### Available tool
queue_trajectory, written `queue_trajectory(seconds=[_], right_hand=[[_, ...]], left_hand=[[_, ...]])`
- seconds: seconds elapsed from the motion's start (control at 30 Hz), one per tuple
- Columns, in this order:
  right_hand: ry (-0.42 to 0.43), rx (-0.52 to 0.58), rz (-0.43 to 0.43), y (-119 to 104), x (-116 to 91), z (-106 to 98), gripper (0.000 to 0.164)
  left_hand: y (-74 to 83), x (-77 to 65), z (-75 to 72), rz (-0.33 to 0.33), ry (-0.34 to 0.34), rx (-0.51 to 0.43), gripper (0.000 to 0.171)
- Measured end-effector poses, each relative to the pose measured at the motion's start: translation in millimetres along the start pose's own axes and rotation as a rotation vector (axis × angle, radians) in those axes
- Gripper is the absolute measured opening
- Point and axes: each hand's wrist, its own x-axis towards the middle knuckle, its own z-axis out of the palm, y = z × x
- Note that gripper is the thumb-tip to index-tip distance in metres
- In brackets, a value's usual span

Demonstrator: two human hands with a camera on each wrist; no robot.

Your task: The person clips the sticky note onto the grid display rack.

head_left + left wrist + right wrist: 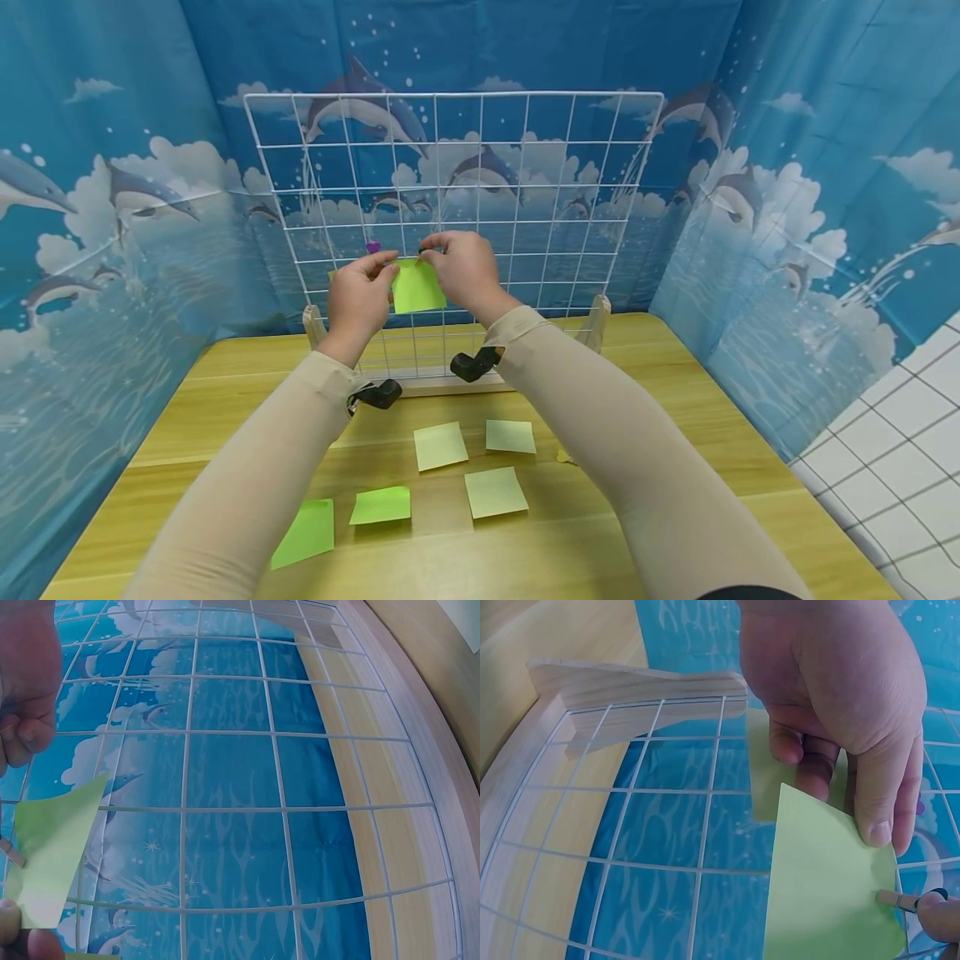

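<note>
Against the white wire grid [482, 187], a bright green sticky note [418, 287] is held up by both hands. My left hand [358, 302] pinches its upper left corner between thumb and fingers. My right hand [467, 271] pinches a small wooden clothespin [897, 900], which bites the note's top edge; a dark piece sits at the pin's end. Whether the pin also grips a wire cannot be told. Behind the left hand, a second green note [761, 769] shows on the grid, with a purple heart-shaped piece [373, 247] above it.
The grid stands in a wooden base [420, 385] on a wooden table [600, 517]. In front lie two green notes [382, 506] and three pale yellow notes [495, 492]. A small yellow piece [565, 456] lies beside the right forearm. Dolphin-printed curtains [480, 50] surround the table.
</note>
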Motion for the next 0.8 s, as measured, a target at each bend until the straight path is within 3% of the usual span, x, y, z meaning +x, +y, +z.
queue_trajectory(seconds=[0.53, 0.8], right_hand=[[-0.051, -0.205, -0.084, 3.0, -1.3, -2.1, 0.039], [-0.065, -0.202, -0.107, 8.2, -2.7, -0.4, 0.042]], left_hand=[[0.3, -0.3, -0.3, 0.012, -0.002, 0.002, 0.034], [-1.9, 0.8, 1.1, 0.028, 0.011, 0.01, 0.035]])
